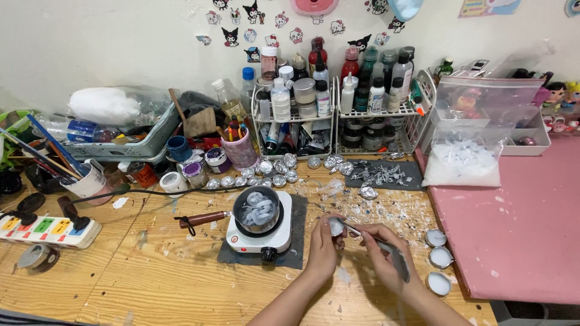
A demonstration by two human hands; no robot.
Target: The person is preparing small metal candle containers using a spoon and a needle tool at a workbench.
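Fingers of left hand closed around small tealight cup, held above the bench. Fingers of right hand clamped on thin metal tool, its tip entering the cup from the right.

Advised handling, as judgement: keep cup steady and level, pry wax along the inner wall with light pressure, since the thin foil looks likely to dent.

Left of the fingers: small pot of pale wax pieces on white hotplate. Right of the fingers, close by: three filled tealight cups beside the pink mat. Beyond the fingers: row of empty foil cups.

Not readable: cup contents, hidden by thumb; tool's exact kind and lower end, blurred against the wrist; hotplate dial setting.
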